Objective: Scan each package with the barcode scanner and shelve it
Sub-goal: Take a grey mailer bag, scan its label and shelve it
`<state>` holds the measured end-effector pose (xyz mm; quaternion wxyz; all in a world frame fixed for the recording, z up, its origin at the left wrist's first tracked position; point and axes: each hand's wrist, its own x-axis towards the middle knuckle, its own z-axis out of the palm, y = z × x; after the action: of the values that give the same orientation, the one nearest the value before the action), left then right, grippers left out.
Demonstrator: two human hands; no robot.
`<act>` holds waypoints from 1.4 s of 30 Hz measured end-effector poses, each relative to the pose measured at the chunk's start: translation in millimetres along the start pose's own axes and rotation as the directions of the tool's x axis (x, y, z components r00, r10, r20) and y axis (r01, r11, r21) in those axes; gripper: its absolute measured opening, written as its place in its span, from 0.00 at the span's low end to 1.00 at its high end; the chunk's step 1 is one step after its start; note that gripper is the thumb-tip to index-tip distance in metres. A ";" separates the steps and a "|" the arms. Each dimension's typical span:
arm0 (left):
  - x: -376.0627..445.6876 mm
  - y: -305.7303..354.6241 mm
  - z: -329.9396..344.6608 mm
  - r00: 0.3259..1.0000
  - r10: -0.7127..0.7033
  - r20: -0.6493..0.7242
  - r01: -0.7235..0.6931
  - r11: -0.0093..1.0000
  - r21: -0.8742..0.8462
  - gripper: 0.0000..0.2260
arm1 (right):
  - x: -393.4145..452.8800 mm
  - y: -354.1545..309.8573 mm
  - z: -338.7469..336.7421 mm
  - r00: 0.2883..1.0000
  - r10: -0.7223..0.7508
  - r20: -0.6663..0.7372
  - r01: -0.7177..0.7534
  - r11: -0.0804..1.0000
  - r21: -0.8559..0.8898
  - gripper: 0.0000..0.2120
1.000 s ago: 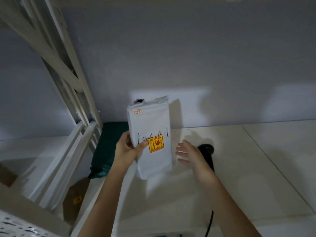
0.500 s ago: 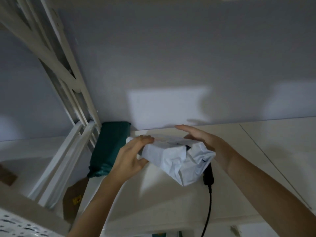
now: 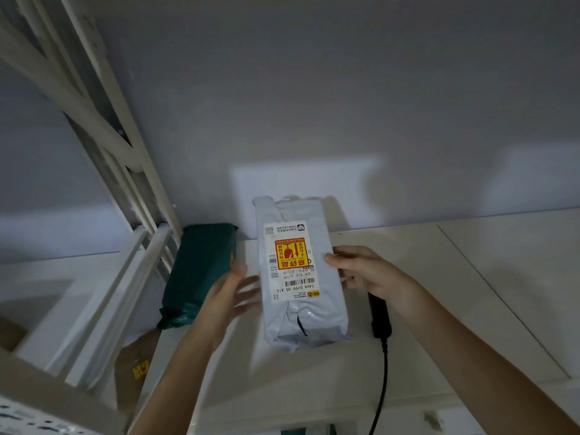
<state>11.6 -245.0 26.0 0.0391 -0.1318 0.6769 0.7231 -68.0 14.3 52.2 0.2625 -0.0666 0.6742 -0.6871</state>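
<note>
A parcel sorting and storage room.
White metal shelving [image 3: 103,171] is standing beside a counter [image 3: 470,277] where labelled courier bags [image 3: 298,277] and a corded barcode scanner [image 3: 380,318] are lying.

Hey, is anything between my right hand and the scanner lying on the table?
Nothing separate blocks it. The right hand grips the white package by its edge and lies directly over the black scanner, hiding its head. The hand must release the package, which the left hand hovers beside.
</note>
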 end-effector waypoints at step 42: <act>33.3 -6.0 31.9 0.984 -0.075 0.160 0.056 0.991 0.124 0.13 | -67.3 -24.8 -6.7 0.955 -0.291 0.062 0.227 0.577 -0.785 0.11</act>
<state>-23.4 -217.0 13.6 0.1262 -0.0915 0.7087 0.6881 -20.3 49.4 93.1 0.0788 -0.2467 0.8977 -0.3564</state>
